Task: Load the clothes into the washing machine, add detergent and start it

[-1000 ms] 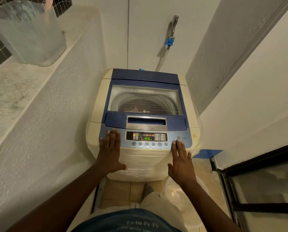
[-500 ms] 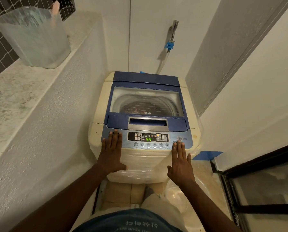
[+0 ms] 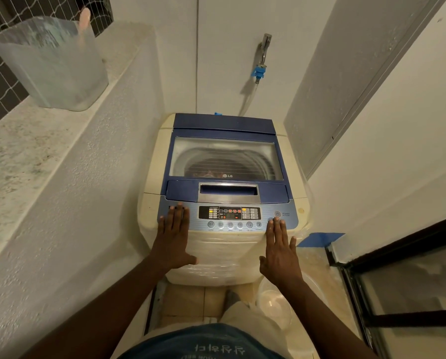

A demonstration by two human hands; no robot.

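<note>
A cream top-loading washing machine (image 3: 153,161) with a blue lid (image 3: 224,125) stands in a narrow alcove, lid down. Through the lid's window I see the drum with a bit of clothing (image 3: 207,174) inside. The control panel (image 3: 229,213) has lit red and yellow indicators. My left hand (image 3: 174,235) lies flat, fingers together, on the panel's left end. My right hand (image 3: 280,248) lies flat at the panel's right end, its fingertips touching a round button just below the power button (image 3: 277,214). Neither hand holds anything.
A frosted plastic container (image 3: 53,66) stands on the stone ledge (image 3: 22,149) at the left. A tap with a blue hose fitting (image 3: 259,72) is on the back wall. A dark-framed glass door (image 3: 408,288) is at the right. A clear plastic basin (image 3: 276,304) sits on the floor.
The green number on the display has gone out, with red marks lit instead. Both hands stay flat on the panel. The view has shifted slightly.
</note>
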